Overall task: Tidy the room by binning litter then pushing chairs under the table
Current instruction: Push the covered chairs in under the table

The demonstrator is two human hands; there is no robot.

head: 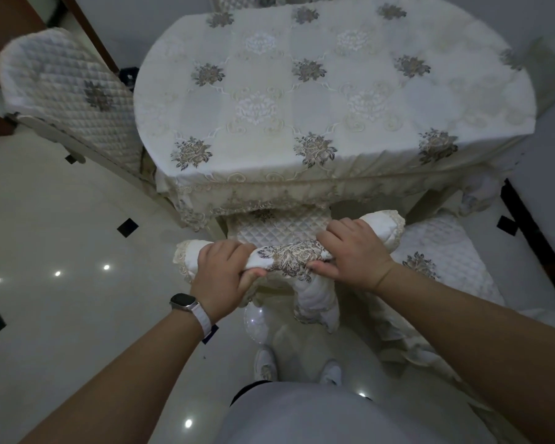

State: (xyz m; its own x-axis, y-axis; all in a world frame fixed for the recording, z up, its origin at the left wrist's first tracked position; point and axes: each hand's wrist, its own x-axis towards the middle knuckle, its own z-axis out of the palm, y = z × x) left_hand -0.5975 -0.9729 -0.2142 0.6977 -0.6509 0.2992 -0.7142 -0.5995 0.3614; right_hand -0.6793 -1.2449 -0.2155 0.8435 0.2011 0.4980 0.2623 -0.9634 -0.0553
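The chair [279,230] stands at the near edge of the surface [334,91], its seat partly under the hanging cloth. The left hand [221,270] and right hand [353,251] both curl around its padded top rail. Another chair [68,91] sits far left, a third [430,251] just right.

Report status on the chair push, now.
Left hand and right hand grip the top rail of the chair. Its front sits under the tablecloth hem, back not yet in. Second chair close on the right.

head cam | looks steeply down and forward | close over table [334,91] edge
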